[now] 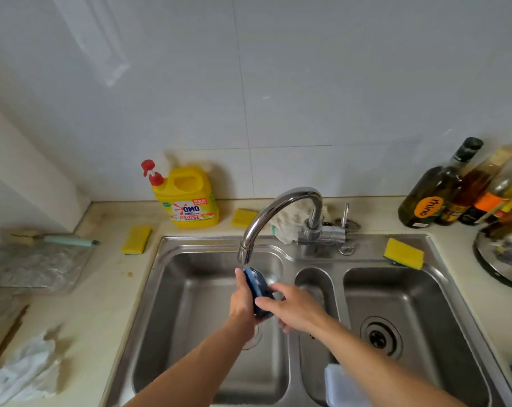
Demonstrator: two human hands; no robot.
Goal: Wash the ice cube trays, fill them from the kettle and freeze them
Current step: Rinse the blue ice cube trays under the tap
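Tray [256, 284], blue, stands on edge just under the spout of the tap [281, 205], above the left basin of the sink [190, 240]. Both my hands are clamped on it: my left hand [243, 302] grips its left side with the thumb running up the edge, and my right hand [297, 308] holds its lower end, thumb across the near face and the other fingers mostly hidden behind it. My hands cover so much of the tray that I cannot make out its cells, nor can I tell whether water is running. A white slab [341, 383] at the sink's near edge is cut off by the frame; what it is I cannot say. On the tabletop [108, 304], a yellow detergent jug [190, 198] stands by the wall, and the blurred bottles [433, 195] at the right run out of view.
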